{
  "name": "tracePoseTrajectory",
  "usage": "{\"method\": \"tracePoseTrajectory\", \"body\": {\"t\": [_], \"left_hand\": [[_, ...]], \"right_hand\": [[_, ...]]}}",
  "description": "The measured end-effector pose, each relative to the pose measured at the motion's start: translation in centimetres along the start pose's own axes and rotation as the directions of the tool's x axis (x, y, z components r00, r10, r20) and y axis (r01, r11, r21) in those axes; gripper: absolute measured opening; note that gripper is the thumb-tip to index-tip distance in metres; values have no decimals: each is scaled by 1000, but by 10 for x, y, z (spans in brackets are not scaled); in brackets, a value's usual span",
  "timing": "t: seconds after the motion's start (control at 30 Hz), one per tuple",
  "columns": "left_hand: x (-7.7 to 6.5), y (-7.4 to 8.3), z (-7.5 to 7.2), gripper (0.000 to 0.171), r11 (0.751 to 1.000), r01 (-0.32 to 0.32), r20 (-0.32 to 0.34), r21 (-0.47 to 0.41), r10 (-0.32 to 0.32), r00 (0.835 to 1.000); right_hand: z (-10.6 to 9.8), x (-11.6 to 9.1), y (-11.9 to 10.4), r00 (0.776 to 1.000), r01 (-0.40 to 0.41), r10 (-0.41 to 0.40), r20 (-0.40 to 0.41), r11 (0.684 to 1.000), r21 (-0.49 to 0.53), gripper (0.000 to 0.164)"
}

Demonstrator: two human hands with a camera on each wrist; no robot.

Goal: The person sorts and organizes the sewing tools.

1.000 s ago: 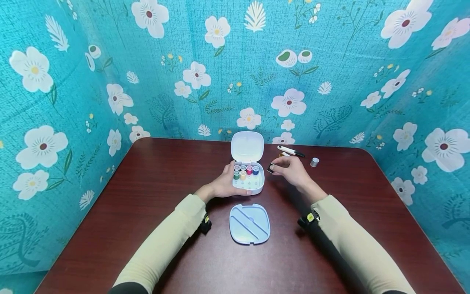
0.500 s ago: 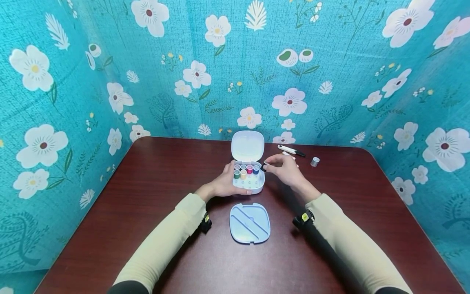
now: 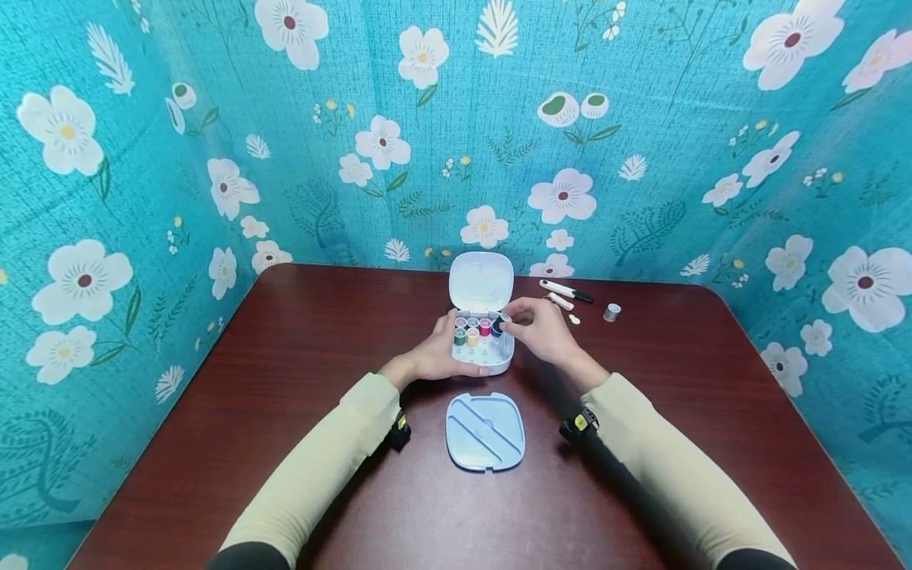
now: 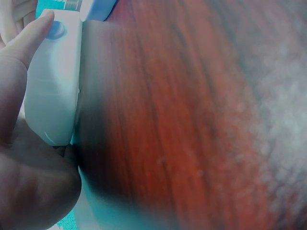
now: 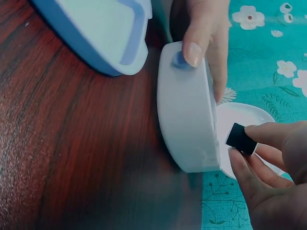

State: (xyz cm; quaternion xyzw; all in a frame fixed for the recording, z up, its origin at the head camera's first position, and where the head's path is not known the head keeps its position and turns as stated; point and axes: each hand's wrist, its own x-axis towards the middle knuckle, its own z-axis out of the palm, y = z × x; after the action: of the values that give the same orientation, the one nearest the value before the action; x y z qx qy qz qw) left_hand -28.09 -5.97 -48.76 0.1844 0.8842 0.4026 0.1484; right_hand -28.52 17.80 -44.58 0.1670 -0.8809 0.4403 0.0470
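Observation:
A white sewing box (image 3: 501,366) stands with its lid (image 3: 481,279) raised at the back. Inside it are two partial rows of thread spools, among them a green spool (image 3: 459,337), a cream spool (image 3: 473,339) and a red spool (image 3: 485,326). My left hand (image 3: 432,356) grips the box from the left, its thumb on the round blue button (image 5: 181,60) at the front. Between thumb and fingers, my right hand (image 3: 545,328) pinches a black thread spool (image 5: 241,139). In the head view this spool overlaps the box's right back corner, by the navy spool.
A light blue insert tray (image 3: 484,443) with diagonal ridges lies in front of the box. To the right back are a white pen-like tool with a black end (image 3: 565,290), a small white item (image 3: 560,302) and a grey spool (image 3: 611,313). A floral curtain hangs behind.
My right hand has moved left with the black spool, from beside the box to over its right back corner. The left hand and the box have stayed in place.

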Motion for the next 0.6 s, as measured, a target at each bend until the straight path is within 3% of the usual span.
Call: {"method": "tracePoseTrajectory", "body": {"t": [0.3,0.6], "left_hand": [[-5,4,0,128,1000,-15,-8,-5,15,1000],[-5,6,-2,130,1000,-11,4,-12,11,1000]], "right_hand": [[11,1,-2,995,99,-98,14,987,-123,22],[18,3,-5,993,117,-111,38,975,-189,21]]}}
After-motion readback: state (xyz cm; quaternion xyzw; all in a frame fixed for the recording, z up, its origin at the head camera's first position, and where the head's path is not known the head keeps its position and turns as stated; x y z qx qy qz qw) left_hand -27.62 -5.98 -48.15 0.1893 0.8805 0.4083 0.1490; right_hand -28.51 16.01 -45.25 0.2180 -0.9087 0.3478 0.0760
